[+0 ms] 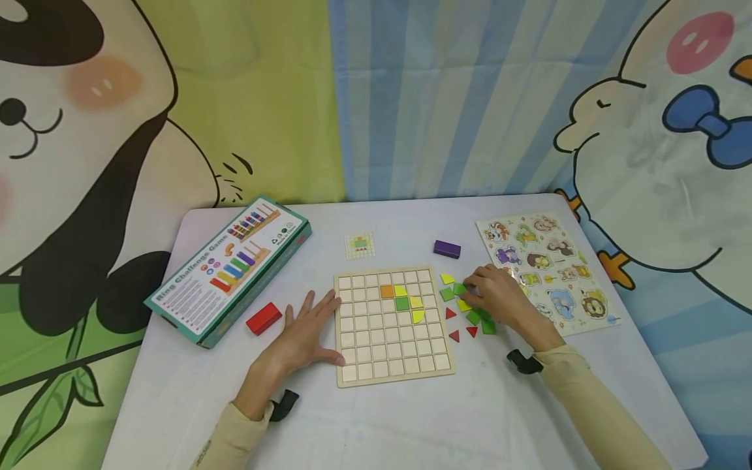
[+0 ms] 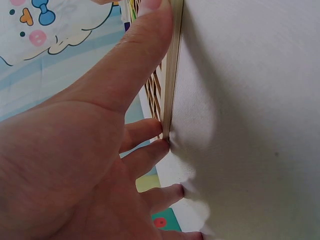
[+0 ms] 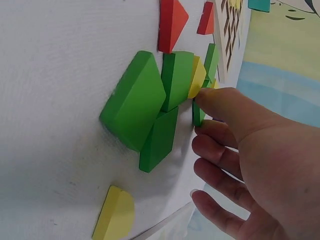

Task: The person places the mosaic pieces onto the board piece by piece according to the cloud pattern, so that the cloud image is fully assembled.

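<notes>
A wooden grid board lies on the table with an orange square, a green square and several yellow pieces set in its cells. My left hand is spread at its left side, thumb and fingertips against the wooden edge. Right of the board, my right hand reaches over loose tiles. Its thumb and index finger pinch a green tile. Beside it lie more green tiles, a yellow piece and red triangles.
A small pattern card lies behind the board, with a purple block to its right. An animal sticker sheet is partly under my right arm. A game box and a red block are at left.
</notes>
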`<move>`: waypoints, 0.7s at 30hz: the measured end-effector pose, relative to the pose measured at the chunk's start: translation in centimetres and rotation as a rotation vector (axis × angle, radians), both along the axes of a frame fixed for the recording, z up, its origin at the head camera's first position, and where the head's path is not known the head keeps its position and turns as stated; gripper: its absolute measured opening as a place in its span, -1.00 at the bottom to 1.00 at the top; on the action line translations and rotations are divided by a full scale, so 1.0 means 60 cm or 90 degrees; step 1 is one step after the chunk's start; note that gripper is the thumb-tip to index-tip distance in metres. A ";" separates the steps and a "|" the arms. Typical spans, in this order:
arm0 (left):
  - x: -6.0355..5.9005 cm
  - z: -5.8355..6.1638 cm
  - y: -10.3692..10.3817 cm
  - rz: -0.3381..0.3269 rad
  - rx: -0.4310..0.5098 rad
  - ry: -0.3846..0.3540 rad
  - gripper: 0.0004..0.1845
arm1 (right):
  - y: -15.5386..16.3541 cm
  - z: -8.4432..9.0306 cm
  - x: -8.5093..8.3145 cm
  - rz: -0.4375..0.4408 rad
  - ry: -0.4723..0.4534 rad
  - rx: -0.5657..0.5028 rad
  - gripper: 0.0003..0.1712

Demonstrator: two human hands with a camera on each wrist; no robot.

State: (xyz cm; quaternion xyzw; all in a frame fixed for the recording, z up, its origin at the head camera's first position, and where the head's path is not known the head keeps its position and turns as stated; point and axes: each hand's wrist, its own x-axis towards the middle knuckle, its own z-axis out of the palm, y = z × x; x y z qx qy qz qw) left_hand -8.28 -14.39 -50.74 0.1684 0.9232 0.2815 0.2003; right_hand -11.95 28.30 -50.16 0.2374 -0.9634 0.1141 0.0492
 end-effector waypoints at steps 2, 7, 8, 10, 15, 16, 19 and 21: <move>0.000 0.000 0.000 0.001 0.002 -0.001 0.30 | 0.001 0.000 0.000 0.000 0.012 0.006 -0.67; 0.000 0.002 0.001 0.004 -0.001 -0.004 0.30 | -0.004 0.007 -0.001 0.008 0.042 -0.016 -0.66; 0.000 0.002 0.001 0.004 -0.003 -0.004 0.30 | -0.008 0.009 -0.001 0.015 0.050 -0.023 -0.67; 0.001 0.004 0.001 0.005 -0.005 -0.005 0.30 | -0.021 0.015 0.000 0.031 0.070 -0.030 -0.70; 0.002 0.005 -0.001 0.009 -0.002 -0.008 0.31 | -0.070 0.026 0.005 0.067 0.096 -0.014 -0.68; 0.002 0.004 -0.001 0.010 -0.002 -0.009 0.31 | -0.081 0.027 0.007 0.078 0.098 -0.014 -0.68; 0.001 0.002 -0.001 0.010 -0.002 -0.011 0.32 | -0.112 0.029 0.015 0.116 0.098 -0.018 -0.68; 0.001 0.002 0.000 0.009 0.000 -0.010 0.32 | -0.130 0.027 0.021 0.143 0.096 -0.019 -0.68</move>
